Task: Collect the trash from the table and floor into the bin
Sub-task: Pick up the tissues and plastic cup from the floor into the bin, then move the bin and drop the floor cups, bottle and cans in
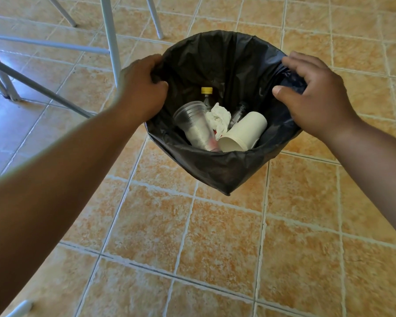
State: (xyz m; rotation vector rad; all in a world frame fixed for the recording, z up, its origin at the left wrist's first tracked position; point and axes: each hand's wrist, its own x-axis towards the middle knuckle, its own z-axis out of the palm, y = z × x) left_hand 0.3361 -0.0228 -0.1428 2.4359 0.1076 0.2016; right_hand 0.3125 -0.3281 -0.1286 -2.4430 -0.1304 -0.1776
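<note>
A: Where was the trash?

B: Inside the bin [217, 170], on the floor [192, 236]: a clear cup [196, 124], a paper cup [242, 132], a tissue [217, 118], and a bottle [207, 95].

A: And the grip?

B: The left hand [144, 88] was pinching a fold of the liner [215, 62] at the rim. The right hand [316, 97] had its fingers curled over the opposite edge, thumb free.

A: Risks?

B: Probably the thin liner tearing or slipping off if pulled unevenly, spilling the cups.

Both hands [144, 88] on bin liner [215, 170]
</note>
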